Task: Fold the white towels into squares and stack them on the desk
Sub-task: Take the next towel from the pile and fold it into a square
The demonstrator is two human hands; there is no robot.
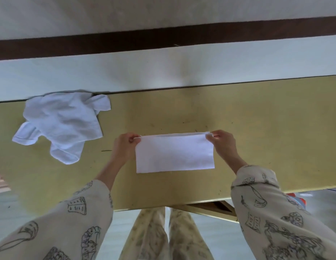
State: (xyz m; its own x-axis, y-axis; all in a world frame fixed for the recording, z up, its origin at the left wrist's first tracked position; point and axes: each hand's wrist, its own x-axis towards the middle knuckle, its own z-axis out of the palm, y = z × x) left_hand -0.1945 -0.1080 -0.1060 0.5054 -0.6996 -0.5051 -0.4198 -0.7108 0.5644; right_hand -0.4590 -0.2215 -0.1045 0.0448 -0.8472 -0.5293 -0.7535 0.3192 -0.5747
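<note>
At the centre of the frame, a folded white towel (pixel 174 153), a wide rectangle doubled over, stretched level between two hands above the yellow desk (pixel 257 119). At its upper left corner, the left hand (pixel 124 145), thumb and fingers pinching the doubled edge, towel lying directly to the right of that hand. At its upper right corner, the right hand (pixel 222 142), pinching the same top edge, towel reaching leftward from it. Lower edge of the towel hanging below both hands, toward the near side of the desk; whether resting on the surface or just above it, not clear. In the upper left of the frame, a crumpled pile of white towels (pixel 63 124), unfolded, lying on the desk against its far edge, well apart from the left hand. Along the bottom of the frame, patterned sleeves (pixel 276 218) on both forearms, and patterned trousers (pixel 163 237) below the desk's near edge.
</note>
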